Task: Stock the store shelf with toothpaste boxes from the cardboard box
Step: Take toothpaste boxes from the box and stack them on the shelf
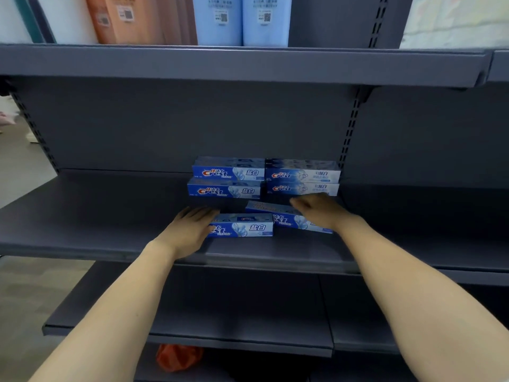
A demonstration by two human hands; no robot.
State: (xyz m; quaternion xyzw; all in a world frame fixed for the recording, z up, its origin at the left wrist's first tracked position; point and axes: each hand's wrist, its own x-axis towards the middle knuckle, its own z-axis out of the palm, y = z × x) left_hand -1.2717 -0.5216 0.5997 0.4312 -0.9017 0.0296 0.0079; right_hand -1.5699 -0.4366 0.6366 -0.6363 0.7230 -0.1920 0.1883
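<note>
Two stacks of blue toothpaste boxes stand side by side at the back of the dark grey middle shelf (110, 216): a left stack (227, 179) and a right stack (301, 179), each two high. In front of them lie two more boxes. My left hand (190, 230) rests on the left end of the front left box (245, 226), fingers fairly straight. My right hand (321, 210) lies over the front right box (286, 216), which sits slightly askew. The cardboard box is out of view.
The shelf above holds tall orange (129, 17) and light blue packs (242, 17). A lower grey shelf (220, 312) juts out below my arms. Something orange-red (179, 357) lies under it. Grey floor (24, 166) shows at the left.
</note>
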